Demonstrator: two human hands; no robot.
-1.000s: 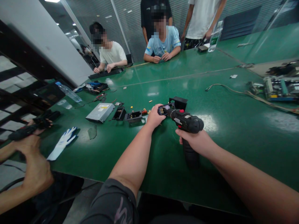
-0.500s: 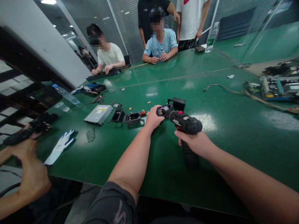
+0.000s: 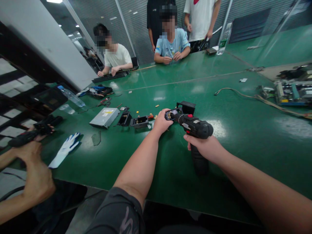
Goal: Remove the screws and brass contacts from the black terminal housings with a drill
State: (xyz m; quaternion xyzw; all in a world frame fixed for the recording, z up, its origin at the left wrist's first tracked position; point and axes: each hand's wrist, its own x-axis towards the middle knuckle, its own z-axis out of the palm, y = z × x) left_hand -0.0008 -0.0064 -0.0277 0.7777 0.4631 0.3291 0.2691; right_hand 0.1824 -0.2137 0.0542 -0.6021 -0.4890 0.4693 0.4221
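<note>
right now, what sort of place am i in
Probably an electronics workshop: a drill in the right hand, a black case in the left hand, and what looks like a circuit board on the green table.

Black drill [image 3: 197,127] with red accents is slanting, nose at an open black housing [image 3: 174,112]; housing is resting on the bench [image 3: 102,165], showing gold-coloured fittings [image 3: 169,115].
</note>
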